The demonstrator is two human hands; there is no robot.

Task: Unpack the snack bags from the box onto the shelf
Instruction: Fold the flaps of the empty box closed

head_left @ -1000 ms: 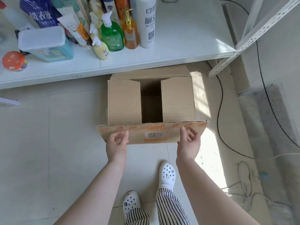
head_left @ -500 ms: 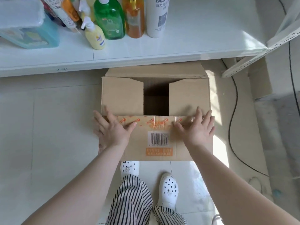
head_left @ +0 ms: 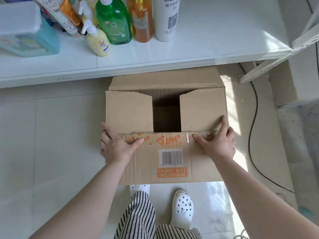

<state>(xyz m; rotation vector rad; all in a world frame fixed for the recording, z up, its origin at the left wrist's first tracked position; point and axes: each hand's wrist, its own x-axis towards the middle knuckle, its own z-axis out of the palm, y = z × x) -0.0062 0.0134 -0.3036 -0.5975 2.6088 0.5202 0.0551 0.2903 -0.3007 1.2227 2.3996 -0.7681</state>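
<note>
This looks like a small shop's stocking area or a home storeroom; which of the two cannot be told. The white metal shelf (head_left: 207, 49) is the landmark: its slotted angle-iron posts are the kind used for store racking. On its left part stand household toiletries in a cluster: a green pump bottle (head_left: 113, 23), an amber bottle (head_left: 142, 19), a tall white bottle (head_left: 166, 18), a small yellow lotion bottle (head_left: 98, 42) and a blue wipes pack (head_left: 29, 35). Below the shelf's front edge, a cardboard shipping box (head_left: 165, 163) with a barcode sits on pale floor tiles (head_left: 51, 152). A black cable (head_left: 255, 135) trails to the shelf's lower right.
</note>
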